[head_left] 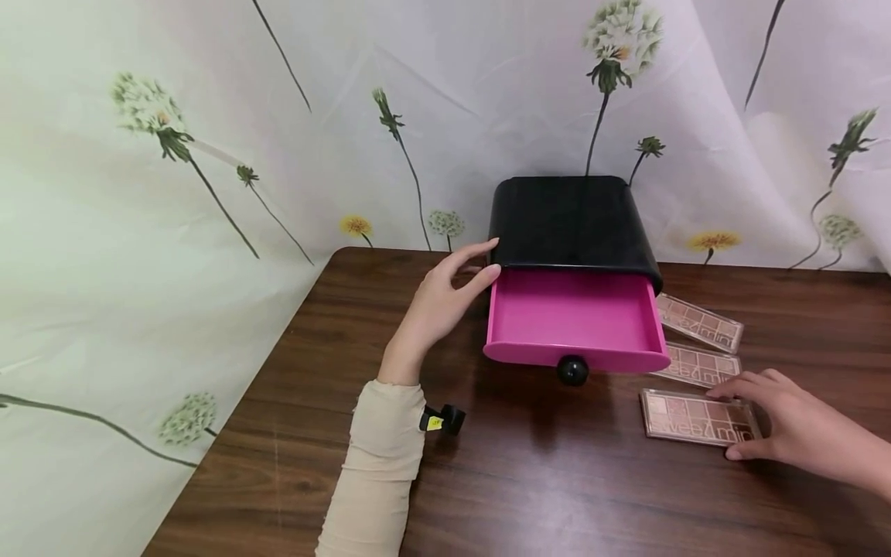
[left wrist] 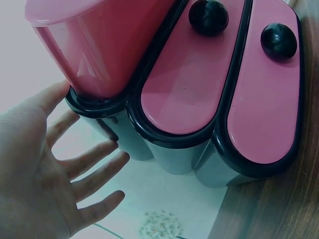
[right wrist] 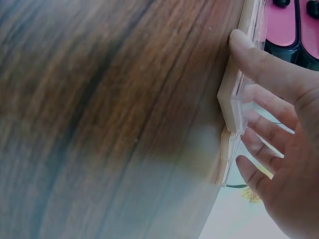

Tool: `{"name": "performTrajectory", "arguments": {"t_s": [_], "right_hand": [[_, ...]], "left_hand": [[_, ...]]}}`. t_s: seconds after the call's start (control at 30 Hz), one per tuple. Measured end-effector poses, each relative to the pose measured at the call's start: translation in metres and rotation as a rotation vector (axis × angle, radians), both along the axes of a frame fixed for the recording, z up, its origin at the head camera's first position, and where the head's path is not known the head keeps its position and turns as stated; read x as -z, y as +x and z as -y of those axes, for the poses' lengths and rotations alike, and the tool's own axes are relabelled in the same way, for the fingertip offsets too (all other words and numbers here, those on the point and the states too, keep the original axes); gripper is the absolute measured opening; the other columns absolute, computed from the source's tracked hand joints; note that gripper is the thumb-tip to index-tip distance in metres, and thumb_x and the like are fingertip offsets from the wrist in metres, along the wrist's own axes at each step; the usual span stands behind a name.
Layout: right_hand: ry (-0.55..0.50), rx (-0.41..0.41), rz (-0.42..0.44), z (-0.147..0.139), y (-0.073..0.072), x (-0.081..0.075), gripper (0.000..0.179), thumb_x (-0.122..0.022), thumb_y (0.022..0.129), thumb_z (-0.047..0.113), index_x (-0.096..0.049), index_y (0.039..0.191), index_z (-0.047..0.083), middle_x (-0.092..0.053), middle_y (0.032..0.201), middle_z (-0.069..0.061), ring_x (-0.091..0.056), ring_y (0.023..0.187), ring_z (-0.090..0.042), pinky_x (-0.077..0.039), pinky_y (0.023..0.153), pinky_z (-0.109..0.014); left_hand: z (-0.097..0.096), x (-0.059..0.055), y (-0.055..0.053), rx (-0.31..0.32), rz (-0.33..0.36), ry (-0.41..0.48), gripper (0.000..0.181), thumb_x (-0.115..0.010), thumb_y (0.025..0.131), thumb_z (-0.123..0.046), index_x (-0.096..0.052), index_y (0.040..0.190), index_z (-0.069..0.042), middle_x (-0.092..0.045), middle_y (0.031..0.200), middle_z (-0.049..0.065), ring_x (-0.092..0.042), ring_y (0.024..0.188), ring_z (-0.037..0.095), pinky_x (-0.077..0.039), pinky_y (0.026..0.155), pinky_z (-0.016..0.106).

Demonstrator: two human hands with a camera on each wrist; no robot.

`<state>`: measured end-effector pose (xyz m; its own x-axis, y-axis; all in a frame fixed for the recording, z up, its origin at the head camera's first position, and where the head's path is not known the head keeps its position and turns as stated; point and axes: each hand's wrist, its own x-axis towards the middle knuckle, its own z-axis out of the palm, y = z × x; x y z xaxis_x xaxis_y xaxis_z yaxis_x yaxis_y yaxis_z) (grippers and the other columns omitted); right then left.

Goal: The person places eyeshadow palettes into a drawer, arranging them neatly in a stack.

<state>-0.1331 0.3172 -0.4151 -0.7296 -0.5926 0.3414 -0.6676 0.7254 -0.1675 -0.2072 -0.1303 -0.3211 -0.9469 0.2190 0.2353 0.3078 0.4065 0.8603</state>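
Note:
My right hand (head_left: 800,422) spans the right end of the nearest eyeshadow palette (head_left: 685,418), thumb on its near edge and fingers at the far edge. In the right wrist view the thumb (right wrist: 249,55) presses the side of the clear-lidded palette (right wrist: 233,97). My left hand (head_left: 442,302) is at the left side of a black drawer cabinet (head_left: 571,220), fingers spread, with fingertips right at its front corner. The top pink drawer (head_left: 574,309) is pulled out, its bare floor showing. A round black knob (head_left: 572,370) sits on its front.
Two more palettes, a middle one (head_left: 696,365) and a far one (head_left: 699,321), lie right of the cabinet. Below the pulled-out drawer, two closed pink drawers (left wrist: 184,84) show in the left wrist view. Behind the wooden table (head_left: 529,480) hangs a dandelion-print cloth (head_left: 445,116).

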Motion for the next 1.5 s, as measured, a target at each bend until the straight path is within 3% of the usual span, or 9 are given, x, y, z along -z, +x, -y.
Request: {"name": "performTrajectory", "arguments": {"t_s": [0.2, 0.43, 0.67, 0.8, 1.1, 1.27, 1.5], "right_hand": [[-0.035, -0.020, -0.026, 0.000, -0.003, -0.004, 0.069, -0.097, 0.043, 0.037, -0.071, 0.102, 0.012, -0.065, 0.099, 0.010, -0.046, 0.090, -0.001, -0.034, 0.076, -0.010], [-0.054, 0.017, -0.018, 0.002, -0.001, -0.011, 0.069, -0.098, 0.043, 0.032, -0.071, 0.103, 0.013, -0.057, 0.092, 0.016, -0.040, 0.086, 0.001, -0.035, 0.068, -0.014], [-0.104, 0.015, -0.069, 0.000, 0.001, -0.016, 0.070, -0.098, 0.042, 0.028, -0.071, 0.105, 0.009, -0.066, 0.096, 0.008, -0.040, 0.097, 0.005, -0.030, 0.082, -0.005], [-0.123, 0.031, -0.064, -0.001, 0.003, -0.020, 0.071, -0.097, 0.045, 0.026, -0.071, 0.109, 0.010, -0.067, 0.100, 0.007, -0.039, 0.100, 0.005, -0.027, 0.083, -0.004], [-0.191, 0.088, -0.031, 0.001, 0.014, -0.025, 0.075, -0.098, 0.048, 0.019, -0.071, 0.118, 0.016, -0.063, 0.107, 0.023, -0.040, 0.098, 0.006, -0.029, 0.078, -0.007], [-0.269, 0.067, -0.053, 0.002, 0.018, -0.028, 0.078, -0.096, 0.045, 0.010, -0.071, 0.119, 0.012, -0.061, 0.114, 0.026, -0.042, 0.101, 0.005, -0.031, 0.083, -0.004], [-0.368, 0.100, -0.077, 0.005, 0.023, -0.041, 0.079, -0.093, 0.041, 0.000, -0.072, 0.116, 0.006, -0.062, 0.111, 0.028, -0.045, 0.096, 0.003, -0.032, 0.081, -0.006]], "left_hand": [[-0.002, -0.004, -0.004, 0.000, -0.011, -0.009, 0.044, -0.060, 0.095, -0.052, -0.054, 0.138, -0.046, -0.052, 0.138, -0.018, -0.056, 0.115, 0.006, -0.046, 0.097, 0.038], [-0.005, -0.006, -0.009, 0.003, -0.033, -0.020, 0.043, -0.060, 0.094, -0.055, -0.054, 0.136, -0.049, -0.052, 0.135, -0.021, -0.056, 0.113, 0.003, -0.046, 0.095, 0.035], [-0.006, -0.007, -0.008, 0.002, -0.034, -0.021, 0.044, -0.060, 0.095, -0.054, -0.055, 0.137, -0.047, -0.052, 0.136, -0.020, -0.056, 0.113, 0.004, -0.047, 0.095, 0.036], [-0.003, -0.005, -0.005, -0.006, -0.017, -0.014, 0.044, -0.061, 0.094, -0.054, -0.054, 0.137, -0.047, -0.052, 0.136, -0.020, -0.056, 0.114, 0.005, -0.047, 0.095, 0.037], [0.002, -0.001, 0.001, -0.011, -0.010, -0.019, 0.044, -0.061, 0.095, -0.052, -0.054, 0.138, -0.045, -0.053, 0.137, -0.016, -0.057, 0.114, 0.008, -0.046, 0.097, 0.040], [0.002, 0.000, 0.002, -0.014, -0.011, -0.026, 0.043, -0.061, 0.094, -0.054, -0.054, 0.137, -0.048, -0.052, 0.137, -0.020, -0.056, 0.114, 0.004, -0.046, 0.096, 0.038], [0.000, 0.000, 0.000, -0.018, -0.016, -0.036, 0.043, -0.060, 0.094, -0.056, -0.054, 0.136, -0.050, -0.050, 0.138, -0.022, -0.055, 0.114, 0.000, -0.047, 0.095, 0.037]]}}
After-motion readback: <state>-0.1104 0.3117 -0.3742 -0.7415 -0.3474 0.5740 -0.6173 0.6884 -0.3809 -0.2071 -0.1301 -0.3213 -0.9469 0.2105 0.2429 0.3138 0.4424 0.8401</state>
